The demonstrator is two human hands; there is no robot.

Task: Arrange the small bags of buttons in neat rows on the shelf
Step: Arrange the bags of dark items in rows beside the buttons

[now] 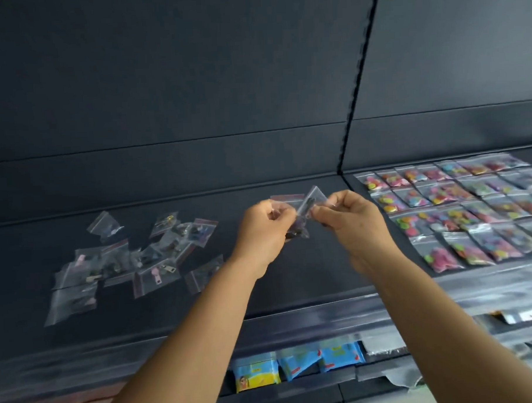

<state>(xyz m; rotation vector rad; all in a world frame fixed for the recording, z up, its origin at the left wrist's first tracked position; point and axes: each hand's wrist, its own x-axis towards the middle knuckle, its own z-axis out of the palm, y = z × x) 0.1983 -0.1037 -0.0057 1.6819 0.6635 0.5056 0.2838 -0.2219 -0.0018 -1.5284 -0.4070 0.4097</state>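
— What's held?
— Both hands pinch small bags: left hand (264, 228), right hand (348, 219), a clear bag (310, 201) between them, above the shelf (292, 270).
— Nearest rows?
— Rightward (right hand nearer): the neat rows (460, 211). The loose pile (133, 256) lies left.

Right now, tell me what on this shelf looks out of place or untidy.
The loose pile of clear bags on the left of the shelf lies jumbled: tilted, overlapping, in no rows. The colourful button bags on the right sit in neat rows. Both hands, left and right, pinch small bags mid-air.
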